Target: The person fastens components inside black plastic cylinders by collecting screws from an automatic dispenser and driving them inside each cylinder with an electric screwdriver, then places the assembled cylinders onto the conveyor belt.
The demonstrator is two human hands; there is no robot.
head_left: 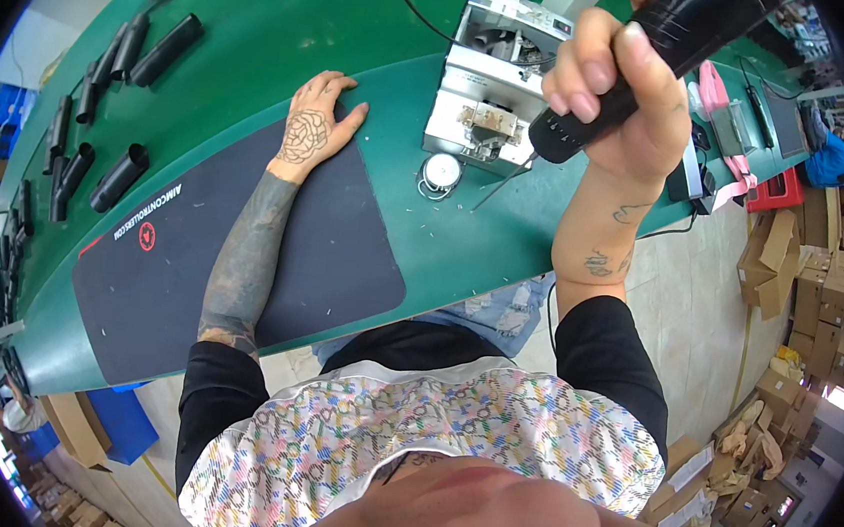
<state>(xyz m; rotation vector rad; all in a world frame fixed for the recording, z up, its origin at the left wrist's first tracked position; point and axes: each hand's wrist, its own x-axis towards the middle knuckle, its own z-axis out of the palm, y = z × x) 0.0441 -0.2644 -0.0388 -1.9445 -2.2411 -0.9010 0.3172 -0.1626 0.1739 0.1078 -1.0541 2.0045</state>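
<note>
My left hand [318, 122] lies flat at the far edge of a dark grey mat [343, 247], fingers stretched onto the green table [392, 150] and holding nothing. My right hand [628, 91] is raised close to the camera at the upper right. Its fingers wrap round a black, handle-shaped device [579, 127] with a rounded end and small slots; its far part runs out of the top of the view, so its exact kind does not show. Below and left of that hand stands a white and metal bench machine [482, 98]. A small round dial gauge [441, 173] sits in front of it.
Several black tubes [167, 48] lie at the left of the table. Pink straps [735, 181], a black box [692, 177] and a red bin [778, 190] are at the right. Cardboard boxes [770, 259] stack beyond. A dark cable [405, 1] crosses behind the machine.
</note>
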